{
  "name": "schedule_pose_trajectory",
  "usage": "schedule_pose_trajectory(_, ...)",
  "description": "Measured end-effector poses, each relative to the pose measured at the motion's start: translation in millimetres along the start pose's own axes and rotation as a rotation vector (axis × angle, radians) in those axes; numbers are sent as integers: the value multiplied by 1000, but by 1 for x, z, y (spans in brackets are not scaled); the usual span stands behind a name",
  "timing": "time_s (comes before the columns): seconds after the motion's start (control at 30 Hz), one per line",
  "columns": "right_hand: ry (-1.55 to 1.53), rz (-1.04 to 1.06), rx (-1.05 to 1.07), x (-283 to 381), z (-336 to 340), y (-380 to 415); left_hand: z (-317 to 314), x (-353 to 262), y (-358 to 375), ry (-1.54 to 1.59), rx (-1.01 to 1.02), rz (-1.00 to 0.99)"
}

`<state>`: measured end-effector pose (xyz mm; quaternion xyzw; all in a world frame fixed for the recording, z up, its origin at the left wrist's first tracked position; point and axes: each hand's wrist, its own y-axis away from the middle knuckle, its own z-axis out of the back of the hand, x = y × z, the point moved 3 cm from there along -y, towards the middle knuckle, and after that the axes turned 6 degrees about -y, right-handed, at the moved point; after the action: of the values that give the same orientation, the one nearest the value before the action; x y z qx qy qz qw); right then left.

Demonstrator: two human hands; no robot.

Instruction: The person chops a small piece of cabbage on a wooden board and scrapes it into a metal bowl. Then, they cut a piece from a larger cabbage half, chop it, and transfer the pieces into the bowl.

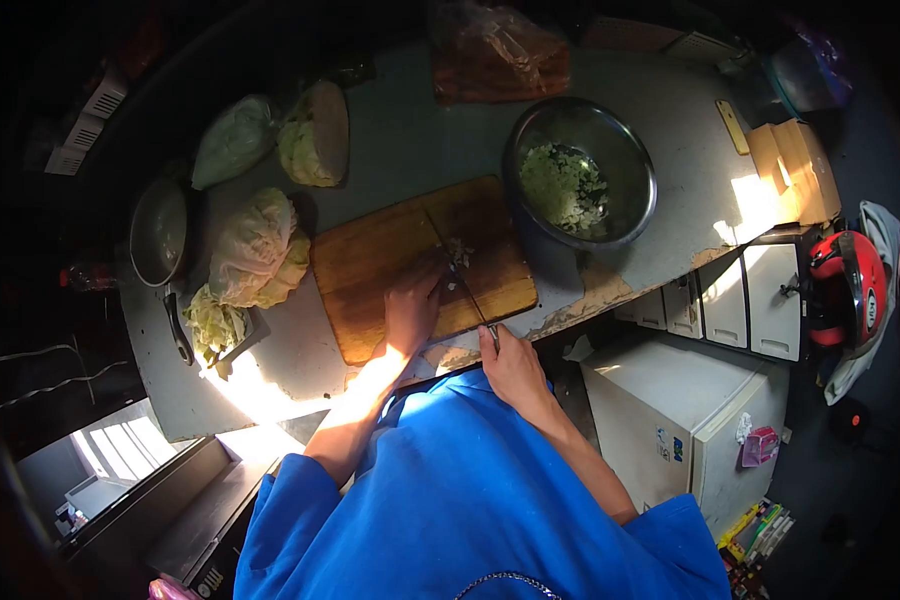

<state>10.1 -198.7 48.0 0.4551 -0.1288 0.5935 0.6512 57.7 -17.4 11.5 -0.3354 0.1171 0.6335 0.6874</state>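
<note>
A wooden cutting board [370,255] lies near the table's front edge. My right hand [515,365] is closed around the handle of a knife [467,287], whose blade reaches away from me across the board. Just left of the blade, my left hand [410,315] rests on the wood with its fingers curled together in shadow; what they hold, if anything, is hidden. Small pale chopped bits [458,252] lie by the blade. A steel bowl [638,205] behind and to the right contains finely chopped pale green vegetable [562,185].
At left are a cabbage [255,245], loose cabbage leaves [215,325], a cut cabbage [315,140], a white bag [235,138] and a frying pan [160,235]. A plastic-wrapped reddish-brown package [500,60] sits at the back. A cardboard box [795,170] stands right; below is a white cabinet [670,390].
</note>
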Motion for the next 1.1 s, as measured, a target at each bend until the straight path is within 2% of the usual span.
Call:
schedule_pose_trajectory(0.1,-88,37,-16,-5,1,3,0,3,5,59,6,55)
schedule_pose_trajectory(0.27,-181,39,-2,3,1,3,-2,6,7,21,-3,33)
schedule_pose_trajectory(0.47,-97,46,-16,7,-8,-3,-3,9,8,14,19,57)
schedule_pose_trajectory(0.57,46,-37,-8,10,-10,-3,1,5,7,20,30,61)
schedule_pose_trajectory(0.83,-165,28,13,7,-8,0,17,0,6,81,-46,77)
schedule_pose_trajectory(0.93,-164,46,3,10,-10,2,16,3,5,-21,-6,120)
schedule_pose_trajectory(1.0,-145,38,8,12,-9,-1,9,4,5,-46,1,26)
schedule_pose_trajectory(1.1,-63,5,7,8,-14,-3,6,5,4,-28,-15,-9)
